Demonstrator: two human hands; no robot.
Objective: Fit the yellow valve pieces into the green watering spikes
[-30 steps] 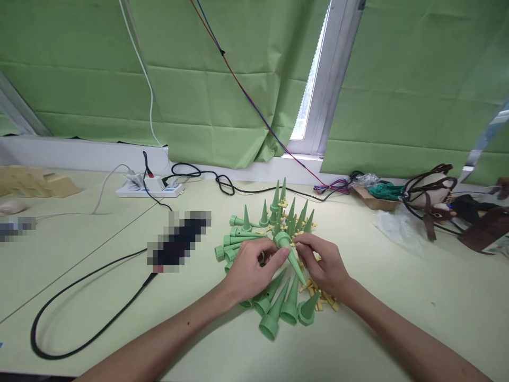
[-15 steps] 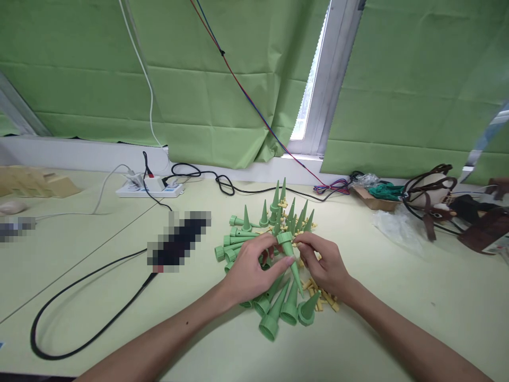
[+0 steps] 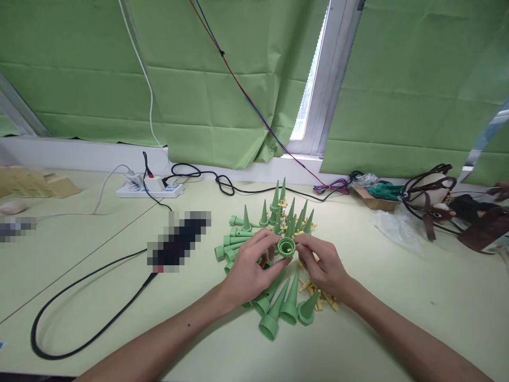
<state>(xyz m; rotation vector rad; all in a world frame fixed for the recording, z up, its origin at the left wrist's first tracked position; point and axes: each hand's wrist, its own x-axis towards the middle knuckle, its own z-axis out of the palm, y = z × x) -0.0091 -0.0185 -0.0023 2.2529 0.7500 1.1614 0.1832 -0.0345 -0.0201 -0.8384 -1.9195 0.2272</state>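
Note:
My left hand (image 3: 252, 268) is closed around a green plastic plant-watering spike (image 3: 286, 246). The spike's round open end faces me, and a small yellow bit shows inside. At the right side of its rim, my right hand (image 3: 321, 261) is pinched shut on a small yellow plastic peg, mostly hidden by the fingertips. Several more green spikes (image 3: 270, 323) lie in front of and left of my hands. Behind them, other green spikes (image 3: 246, 218) stand point up, some with yellow pegs about them. Loose yellow pegs (image 3: 328, 301) lie under my right hand.
A black cable (image 3: 34, 329) loops over the left of the table to a pixelated dark object (image 3: 181, 241). A white power strip (image 3: 149, 191) sits by the wall. At the back right are a cardboard box (image 3: 374, 199), a clear plastic bag (image 3: 400, 228) and a brown-strapped bag (image 3: 431, 185).
The held spike has turned from point-down towards me to open end facing me. My right fingertips have stayed close against its rim, shifting slightly.

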